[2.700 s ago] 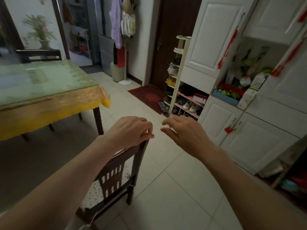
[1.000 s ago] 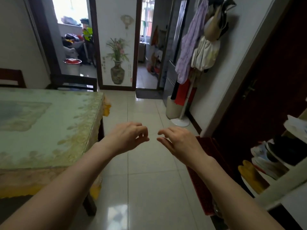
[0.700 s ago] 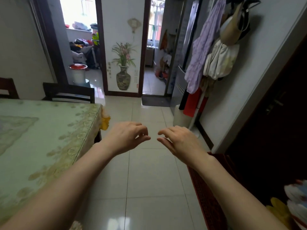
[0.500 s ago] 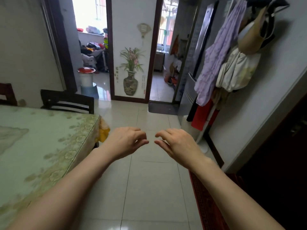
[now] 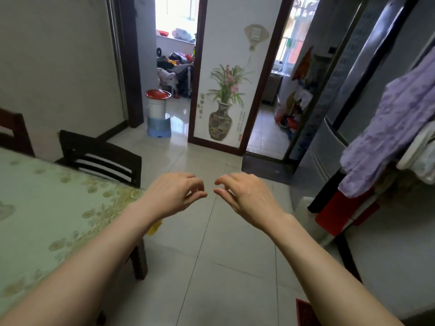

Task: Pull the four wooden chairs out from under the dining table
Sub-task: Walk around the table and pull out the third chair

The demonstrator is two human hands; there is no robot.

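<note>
- Left hand (image 5: 175, 194) and right hand (image 5: 247, 196) held out side by side above the tiled floor (image 5: 223, 255), fingers loosely curled, gripping nothing.
- Dark slatted chair (image 5: 101, 158) tucked against the far end of the desk (image 5: 47, 208), ahead and left of the left hand, apart from it.
- Second chair (image 5: 13, 132) at the far-left edge, well apart from both hands.

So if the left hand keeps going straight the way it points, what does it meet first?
Probably nothing close: the left hand points over bare floor toward the wall panel with the vase picture. The dark chair sits off to its left. Depth is uncertain.
</note>
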